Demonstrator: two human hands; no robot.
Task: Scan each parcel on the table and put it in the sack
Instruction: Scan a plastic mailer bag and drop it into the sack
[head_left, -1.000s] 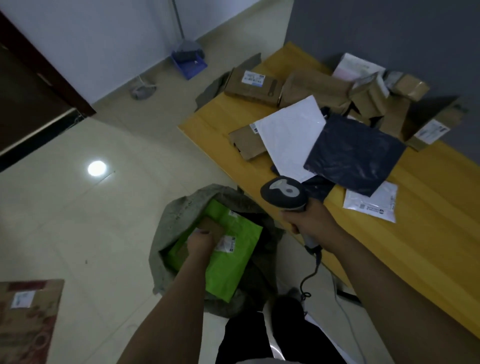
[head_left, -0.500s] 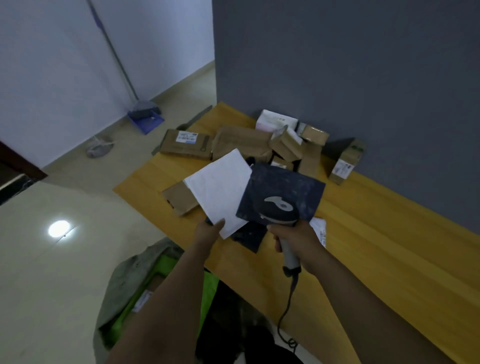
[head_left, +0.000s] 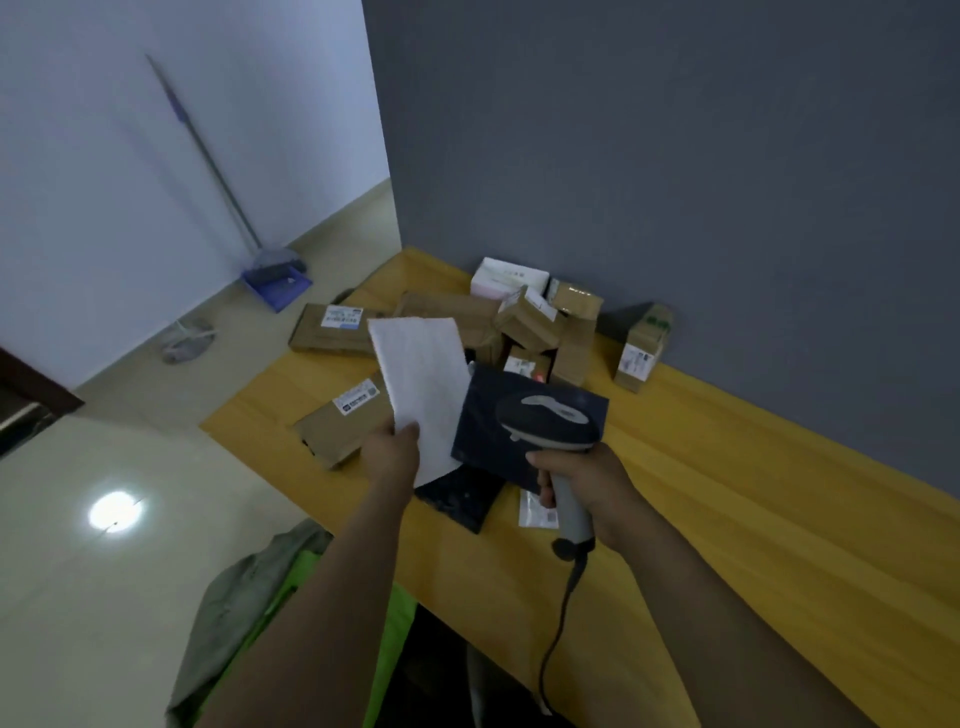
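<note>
My left hand (head_left: 394, 453) pinches the near corner of a flat white parcel (head_left: 422, 385) and holds it tilted up above the yellow table (head_left: 727, 499). My right hand (head_left: 582, 483) grips the handle of a grey barcode scanner (head_left: 548, 421), whose head hovers over a dark blue mailer (head_left: 485, 431). A small white labelled bag (head_left: 535, 512) and a black packet (head_left: 457, 499) lie under the mailer. The grey sack (head_left: 244, 608) lies on the floor at lower left with a green parcel (head_left: 395, 618) in it.
Several brown cardboard boxes (head_left: 524, 325) are piled at the table's far end against the grey wall, one flat box (head_left: 340, 423) near the left edge. The scanner's cable (head_left: 558, 623) hangs off the table's front. A broom and blue dustpan (head_left: 278, 283) stand by the white wall.
My left hand left the green parcel in the sack, rose to the table and took the white parcel, now lifted and tilted. The view swung up from the sack to the table.
</note>
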